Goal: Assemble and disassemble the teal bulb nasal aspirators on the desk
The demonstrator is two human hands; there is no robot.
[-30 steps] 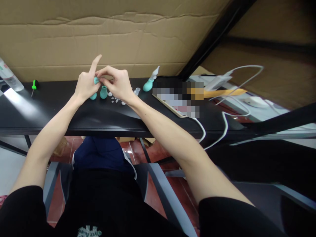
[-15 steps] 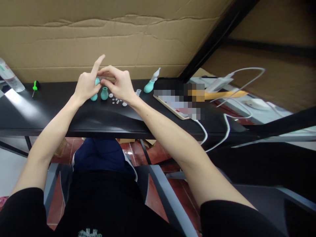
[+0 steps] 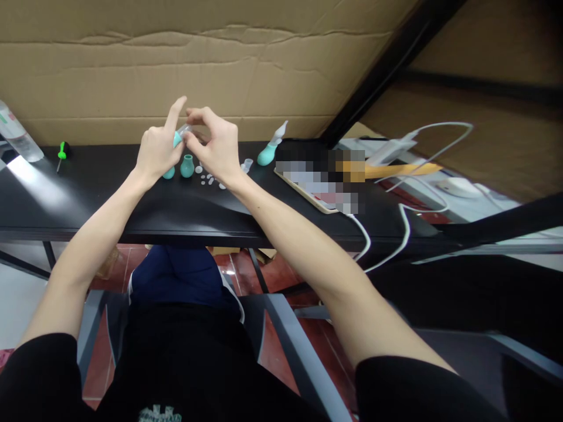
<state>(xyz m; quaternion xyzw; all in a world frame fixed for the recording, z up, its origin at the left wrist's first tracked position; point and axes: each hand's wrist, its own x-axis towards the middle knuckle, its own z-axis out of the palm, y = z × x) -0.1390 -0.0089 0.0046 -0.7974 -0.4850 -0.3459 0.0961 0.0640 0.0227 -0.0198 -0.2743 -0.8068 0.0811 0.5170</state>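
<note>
My left hand (image 3: 157,151) is closed around a teal rubber bulb (image 3: 177,139) of a nasal aspirator, mostly hidden by the fingers; its index finger points up. A clear nozzle (image 3: 185,129) sticks out at the bulb's upper end. The thumb and curled fingers of my right hand (image 3: 214,143) are around this nozzle; their exact contact is partly hidden. Below the hands, an open-necked teal bulb (image 3: 187,166) stands upright on the black table (image 3: 101,205), and another teal bulb (image 3: 169,173) shows partly beneath my left hand. Small white discs and pieces (image 3: 210,180) lie beside them.
An assembled aspirator (image 3: 266,154) and a clear cup-like part (image 3: 248,164) are right of my hands. Further right lie a phone-like device (image 3: 323,205) and white cables (image 3: 402,234). A green-handled screwdriver (image 3: 62,153) and a bottle (image 3: 20,138) are at left. Cardboard (image 3: 264,76) stands behind.
My right hand has shifted slightly up and right, its index finger and thumb further apart. The held bulb has tilted, and more of its clear nozzle shows between the hands.
</note>
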